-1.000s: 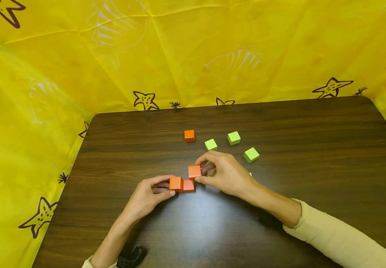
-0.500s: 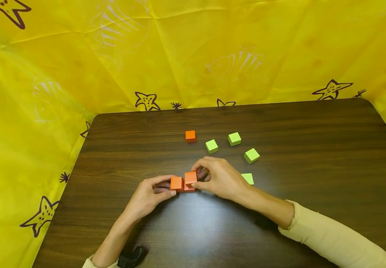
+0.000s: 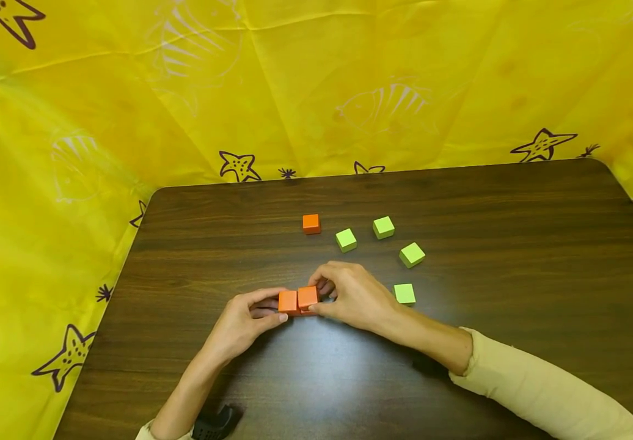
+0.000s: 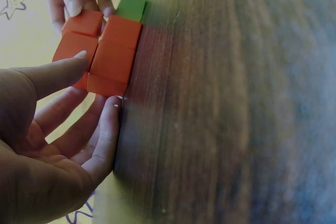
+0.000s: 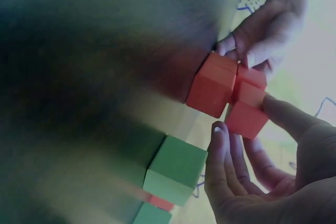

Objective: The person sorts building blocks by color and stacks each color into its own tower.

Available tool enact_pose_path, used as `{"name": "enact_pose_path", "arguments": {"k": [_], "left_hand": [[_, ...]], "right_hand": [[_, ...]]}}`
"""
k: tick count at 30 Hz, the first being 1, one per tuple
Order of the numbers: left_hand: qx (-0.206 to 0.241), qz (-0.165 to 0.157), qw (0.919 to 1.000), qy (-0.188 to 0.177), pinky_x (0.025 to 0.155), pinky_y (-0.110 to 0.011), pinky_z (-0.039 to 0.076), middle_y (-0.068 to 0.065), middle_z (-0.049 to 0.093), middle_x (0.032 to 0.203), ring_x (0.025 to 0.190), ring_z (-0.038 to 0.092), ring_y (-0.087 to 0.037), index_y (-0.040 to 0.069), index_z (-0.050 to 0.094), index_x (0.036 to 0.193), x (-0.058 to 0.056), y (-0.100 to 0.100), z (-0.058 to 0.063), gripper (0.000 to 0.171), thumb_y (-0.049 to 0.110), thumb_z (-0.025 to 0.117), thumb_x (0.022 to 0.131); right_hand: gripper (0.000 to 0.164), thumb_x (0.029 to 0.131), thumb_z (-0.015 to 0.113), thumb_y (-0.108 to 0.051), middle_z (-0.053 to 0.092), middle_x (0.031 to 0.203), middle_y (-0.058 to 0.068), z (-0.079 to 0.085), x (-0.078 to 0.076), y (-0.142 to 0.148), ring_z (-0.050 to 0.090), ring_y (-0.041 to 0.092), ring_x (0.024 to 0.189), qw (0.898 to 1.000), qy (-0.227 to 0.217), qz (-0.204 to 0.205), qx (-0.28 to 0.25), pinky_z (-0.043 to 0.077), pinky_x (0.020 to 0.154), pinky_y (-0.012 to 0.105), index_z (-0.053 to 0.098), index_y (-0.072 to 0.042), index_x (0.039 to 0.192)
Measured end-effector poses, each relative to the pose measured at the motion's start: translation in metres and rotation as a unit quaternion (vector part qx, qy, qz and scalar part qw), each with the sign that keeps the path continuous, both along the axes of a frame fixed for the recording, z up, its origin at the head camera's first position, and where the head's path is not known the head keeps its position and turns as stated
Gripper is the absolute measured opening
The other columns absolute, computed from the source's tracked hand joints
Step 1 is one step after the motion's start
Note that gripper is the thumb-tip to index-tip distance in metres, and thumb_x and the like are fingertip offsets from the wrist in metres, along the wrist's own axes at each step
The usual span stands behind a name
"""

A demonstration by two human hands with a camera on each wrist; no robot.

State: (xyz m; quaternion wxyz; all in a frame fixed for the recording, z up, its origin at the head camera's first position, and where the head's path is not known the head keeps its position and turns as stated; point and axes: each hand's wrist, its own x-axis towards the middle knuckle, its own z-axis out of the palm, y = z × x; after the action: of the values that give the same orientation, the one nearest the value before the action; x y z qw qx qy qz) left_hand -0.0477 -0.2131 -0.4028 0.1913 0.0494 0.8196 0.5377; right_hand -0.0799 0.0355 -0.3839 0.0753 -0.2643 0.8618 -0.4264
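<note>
a: so, the right hand, what's it got?
b: a clean pinch! thumb on the near side, fingers round the far side, and between them the upper right orange block.
a: and the left hand?
b: gripping too! its thumb presses the near face of the upper left orange block.
a: where are those two sitting?
b: side by side, over the lower left orange block and the lower right orange block, which lie on the table. the upper right one looks a touch tilted, with a thin gap under it from the left wrist; whether it touches below at any point, i can't tell.
a: and the rest of the field?
b: a loose orange block lies out beyond the hands, a green block near it, a second green block further right, then a third green block, and a fourth green block just beside the right forearm.
a: surroundings?
b: yellow cloth behind, printed with starfish and fish! pale sleeve on the right arm, and a black object by the left wrist.
</note>
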Motion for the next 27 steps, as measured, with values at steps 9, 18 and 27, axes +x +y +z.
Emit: {"name": "enact_pose_path", "arguments": {"k": [9,18,27], "left_hand": [[0.000,-0.001,1.0000,0.001,0.083,-0.025,0.056,-0.015,0.068,0.113,0.098,0.069,-0.024,0.006,0.065,0.129,0.0007,-0.0001,0.0001,0.043,0.007,0.076,0.088],[-0.002,0.002,1.0000,0.004,0.082,-0.025,0.056,-0.016,0.068,0.115,0.097,0.069,-0.024,0.006,0.065,0.129,0.0001,0.0004,-0.0005,0.044,0.006,0.076,0.087],[-0.008,-0.001,0.9999,0.012,0.082,-0.025,0.056,-0.015,0.068,0.114,0.096,0.069,-0.023,0.007,0.066,0.128,0.0000,0.0002,-0.0006,0.043,0.007,0.077,0.087]], "right_hand": [[0.027,0.076,0.088,-0.022,0.068,0.091,-0.009,-0.0023,0.0015,-0.0037,0.067,0.007,0.082,1.000,0.005,0.003,0.012,0.053,0.074,0.022,0.069,-0.016,0.094],[0.028,0.076,0.088,-0.020,0.067,0.091,-0.009,-0.0015,0.0014,-0.0049,0.066,0.006,0.082,1.000,0.006,0.004,0.020,0.053,0.074,0.022,0.069,-0.015,0.096],[0.029,0.075,0.088,-0.021,0.066,0.089,-0.008,-0.0009,0.0013,-0.0054,0.065,0.007,0.082,1.000,0.008,0.006,0.029,0.053,0.074,0.022,0.070,-0.015,0.097]]}}
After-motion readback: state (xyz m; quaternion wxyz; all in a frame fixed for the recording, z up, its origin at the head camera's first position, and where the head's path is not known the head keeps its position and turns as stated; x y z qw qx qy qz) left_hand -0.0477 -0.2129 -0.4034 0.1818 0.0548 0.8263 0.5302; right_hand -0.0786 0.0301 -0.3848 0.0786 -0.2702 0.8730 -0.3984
